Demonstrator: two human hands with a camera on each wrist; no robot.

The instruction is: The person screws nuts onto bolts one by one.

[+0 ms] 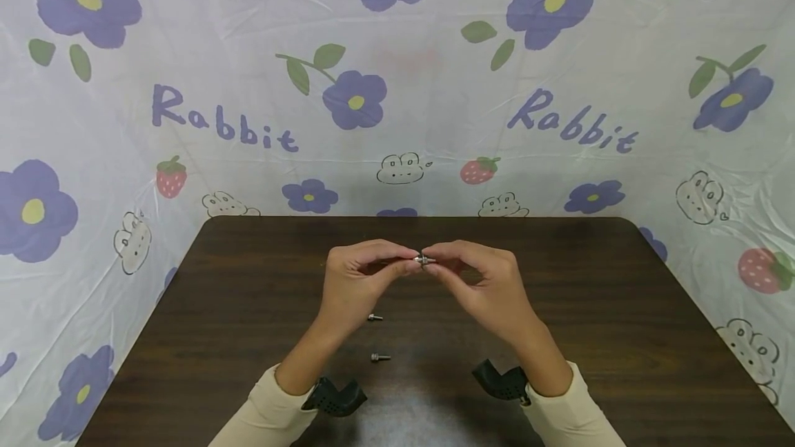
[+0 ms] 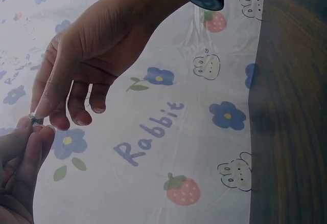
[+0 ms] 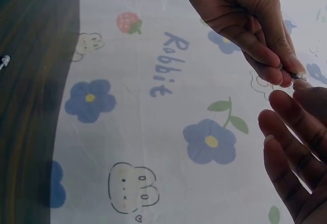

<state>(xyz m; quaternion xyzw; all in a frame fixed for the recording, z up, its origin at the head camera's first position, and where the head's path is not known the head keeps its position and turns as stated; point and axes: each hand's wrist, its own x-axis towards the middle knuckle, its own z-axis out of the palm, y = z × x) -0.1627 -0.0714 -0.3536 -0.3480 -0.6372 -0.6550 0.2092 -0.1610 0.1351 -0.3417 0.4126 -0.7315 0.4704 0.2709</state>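
Between the fingertips of both hands, above the table, is a small silver metal bolt (image 1: 425, 260), lying roughly sideways. My left hand (image 1: 359, 278) pinches its left end with thumb and index finger. From the other side, my right hand (image 1: 484, 281) pinches the right end the same way, its other fingers spread loosely in the right wrist view. Fingertips hide much of the bolt in both wrist views. Two similar bolts lie on the table below: one bolt (image 1: 375, 317) close to my left wrist, the other bolt (image 1: 381, 358) nearer to me.
The dark brown wooden table (image 1: 248, 281) has rounded far corners. Behind and around it hangs a white cloth (image 1: 422, 116) printed with flowers, strawberries and rabbits. Each wrist carries a black camera mount, such as the left mount (image 1: 338, 397) and the right mount (image 1: 499, 379).
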